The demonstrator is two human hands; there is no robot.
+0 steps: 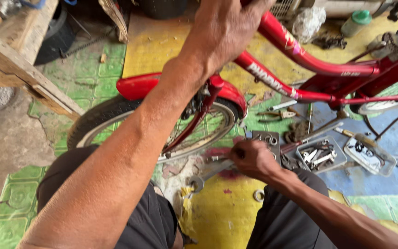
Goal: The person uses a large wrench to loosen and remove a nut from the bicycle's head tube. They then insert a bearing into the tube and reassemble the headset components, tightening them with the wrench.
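Our left hand (226, 27) is wrapped around the red bike (309, 64) frame, up top, and if it lets go the bike could tip onto us. Down on the floor, our right hand (253, 159) fingers close on a wrench (208, 175); it could slip and pinch them.

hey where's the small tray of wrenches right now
In the head view, the tray of wrenches sits on the floor at right of centre, just right of the right hand and below the red bicycle frame, beside a second tray.
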